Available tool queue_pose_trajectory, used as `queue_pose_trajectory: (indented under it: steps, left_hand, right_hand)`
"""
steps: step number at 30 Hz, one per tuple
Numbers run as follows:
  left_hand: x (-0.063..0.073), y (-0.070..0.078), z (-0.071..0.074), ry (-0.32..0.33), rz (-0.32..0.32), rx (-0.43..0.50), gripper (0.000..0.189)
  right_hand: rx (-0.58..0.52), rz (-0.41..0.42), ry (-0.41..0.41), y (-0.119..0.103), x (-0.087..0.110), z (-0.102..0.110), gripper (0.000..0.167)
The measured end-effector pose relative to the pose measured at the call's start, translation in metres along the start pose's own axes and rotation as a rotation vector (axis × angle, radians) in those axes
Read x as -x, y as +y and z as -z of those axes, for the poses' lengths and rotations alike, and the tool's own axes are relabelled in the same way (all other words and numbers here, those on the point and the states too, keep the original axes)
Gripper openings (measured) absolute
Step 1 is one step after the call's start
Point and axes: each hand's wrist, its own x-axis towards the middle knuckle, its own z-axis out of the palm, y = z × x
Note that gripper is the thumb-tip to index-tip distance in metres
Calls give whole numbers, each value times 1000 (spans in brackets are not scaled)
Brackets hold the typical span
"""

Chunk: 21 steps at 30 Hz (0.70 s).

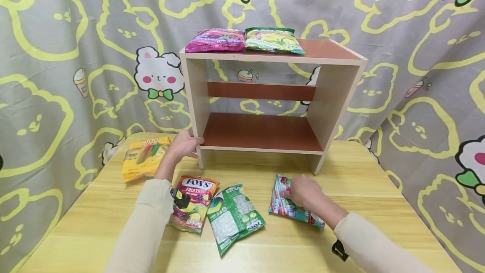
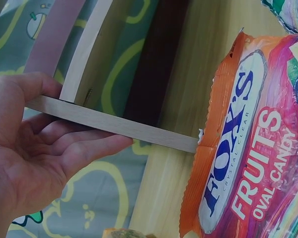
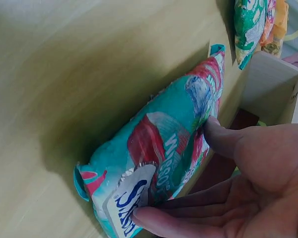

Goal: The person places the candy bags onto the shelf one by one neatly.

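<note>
My left hand (image 1: 184, 143) grips the left side panel of a small wooden shelf (image 1: 261, 132); the left wrist view shows the thumb on one side of the panel (image 2: 114, 121) and the fingers on the other. At the right, my right hand (image 1: 305, 191) holds a teal and red candy bag (image 1: 286, 203) at the tabletop. Thumb and fingertips press into its wrapper (image 3: 154, 144) in the right wrist view. A red Fox's fruit candy bag (image 1: 193, 201) lies below my left wrist, beside a green Fox's bag (image 1: 235, 218).
On the shelf's top board lie a purple bag (image 1: 217, 40) and a green-yellow bag (image 1: 273, 40). A yellow bag (image 1: 145, 157) rests on the table (image 1: 363, 188) left of the shelf. Behind hangs a patterned grey curtain (image 1: 113, 62).
</note>
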Motion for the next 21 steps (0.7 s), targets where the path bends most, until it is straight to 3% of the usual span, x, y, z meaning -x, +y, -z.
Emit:
queue_pose_trajectory:
  steps: [4,8,17,21]
  left_hand:
    - [-1,0,0,-4,1,5,39]
    - [-1,-1,0,0,2,-3,38]
    - [0,0,1,8,6,1,37]
    - [1,0,0,6,4,2,37]
  right_hand:
    - [1,-19,-19,-1,1,1,54]
    - [12,21,-20,-2,2,4,53]
    - [-61,46,-144,-3,0,10,42]
    - [-122,43,-181,-1,-1,9,67]
